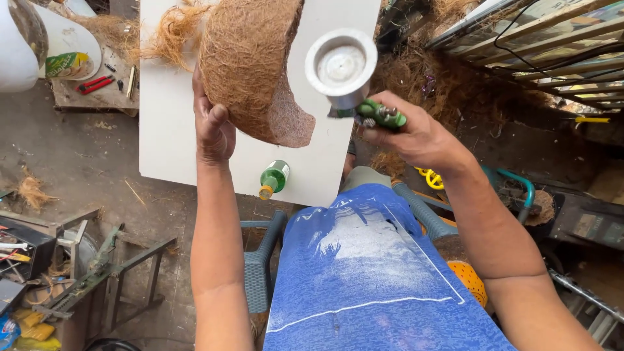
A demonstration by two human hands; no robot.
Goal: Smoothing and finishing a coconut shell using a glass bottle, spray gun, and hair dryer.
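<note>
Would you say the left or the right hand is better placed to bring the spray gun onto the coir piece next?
Probably the right. The right hand already grips the green spray gun, its metal cup beside the coir piece. The left hand is occupied holding that piece over the white board.

left hand (213, 127) grips a coir shell (250, 65) on the white board (162, 97); right hand (416, 136) holds a spray gun (351, 78).

rough fibrous coir shell (250, 65), matt metal cup (341, 67)
</note>
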